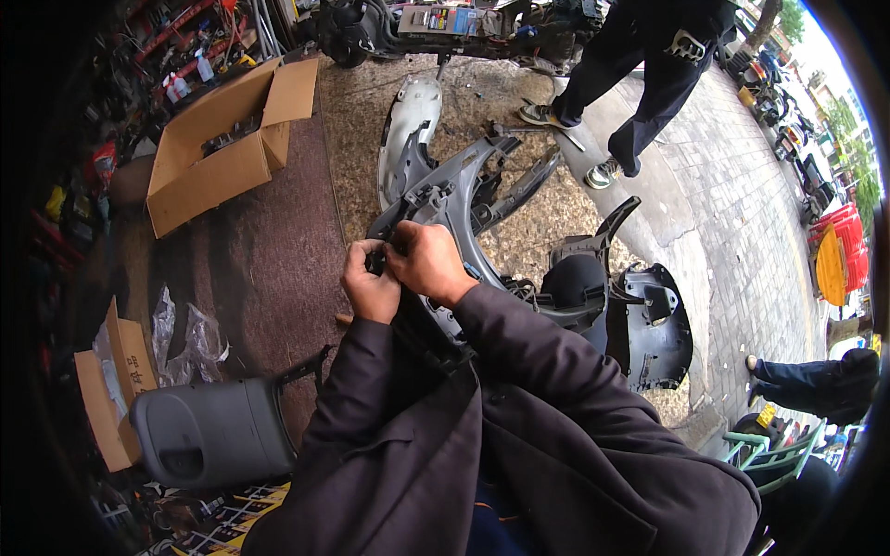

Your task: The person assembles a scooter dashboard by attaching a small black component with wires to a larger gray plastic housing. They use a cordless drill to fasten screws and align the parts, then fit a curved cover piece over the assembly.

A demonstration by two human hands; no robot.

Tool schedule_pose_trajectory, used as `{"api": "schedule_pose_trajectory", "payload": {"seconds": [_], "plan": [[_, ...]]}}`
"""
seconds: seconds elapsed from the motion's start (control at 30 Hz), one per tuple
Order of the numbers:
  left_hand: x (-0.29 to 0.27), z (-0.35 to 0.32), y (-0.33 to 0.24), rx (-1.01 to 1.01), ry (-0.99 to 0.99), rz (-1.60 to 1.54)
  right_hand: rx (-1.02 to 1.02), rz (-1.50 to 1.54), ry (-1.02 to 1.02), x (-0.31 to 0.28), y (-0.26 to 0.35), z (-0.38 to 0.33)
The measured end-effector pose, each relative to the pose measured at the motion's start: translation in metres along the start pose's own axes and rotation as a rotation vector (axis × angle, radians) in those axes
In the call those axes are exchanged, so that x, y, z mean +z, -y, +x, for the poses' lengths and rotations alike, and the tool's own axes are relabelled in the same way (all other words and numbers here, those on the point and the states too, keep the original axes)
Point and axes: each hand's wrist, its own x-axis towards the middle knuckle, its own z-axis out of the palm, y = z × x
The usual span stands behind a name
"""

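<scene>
Dark jacket sleeves [519,417] enter from six o'clock. Left hand [369,285] and right hand [428,262] are both closed on the upper edge of a grey moulded plastic scooter fairing panel [464,199], apparently steadying it upright off the floor. Open brown cardboard box [218,148] lies at ten o'clock.

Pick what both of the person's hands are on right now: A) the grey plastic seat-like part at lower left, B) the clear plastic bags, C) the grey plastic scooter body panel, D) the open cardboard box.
C: the left hand and right hand both close on the upper edge of the grey scooter body panel, far from the open cardboard box.
</scene>
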Motion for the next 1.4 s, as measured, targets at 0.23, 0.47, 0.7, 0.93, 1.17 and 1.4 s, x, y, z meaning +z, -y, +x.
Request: {"api": "schedule_pose_trajectory", "payload": {"seconds": [0.23,0.47,0.7,0.93,1.17,1.4], "plan": [[-0.001,0.003,-0.007,-0.013,0.006,-0.024,0.05,0.241,0.008,-0.014,0.001,-0.006],[-0.004,0.006,-0.004,0.035,0.075,0.049,0.398,0.898,0.041,-0.057,-0.015,-0.008],[-0.004,0.008,-0.019,0.128,0.059,0.121,0.364,0.923,-0.025,-0.071,-0.01,-0.006],[-0.005,0.005,-0.011,0.139,0.056,0.116,0.289,0.683,-0.023,-0.081,-0.013,0.005],[-0.015,0.039,-0.02,-0.109,0.244,-0.004,0.224,0.505,-0.026,-0.095,-0.012,0.012],[-0.017,0.081,-0.045,-0.219,0.664,0.212,-0.09,0.174,-0.041,-0.096,-0.009,0.02]]}}
